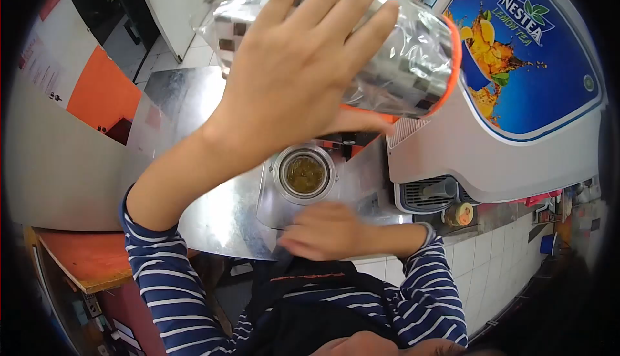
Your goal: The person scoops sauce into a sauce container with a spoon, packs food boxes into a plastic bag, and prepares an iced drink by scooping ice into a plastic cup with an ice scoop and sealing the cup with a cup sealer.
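Observation:
My left hand [297, 65] is raised, fingers spread flat over a checkered, clear-plastic-wrapped bulky thing [407, 59] with an orange rim. Its thumb lies along the lower edge. Below, a round metal ring [278, 174] encircles a cup of greenish-brown liquid [305, 174], seen from above. The ring sits on a metal plate [274, 207] on the steel counter. My right hand [326, 230] is just in front of the cup, blurred, with its fingers curled at the plate's near edge. What they close on, if anything, is hidden.
A drink dispenser [426, 156] with a blue lemon tea panel stands to the right. By its drip tray is a small yellowish jar [460, 214]. The steel counter [219, 210] extends left. An orange-topped wooden table [81, 259] is at lower left; a doorway [116, 26] lies beyond.

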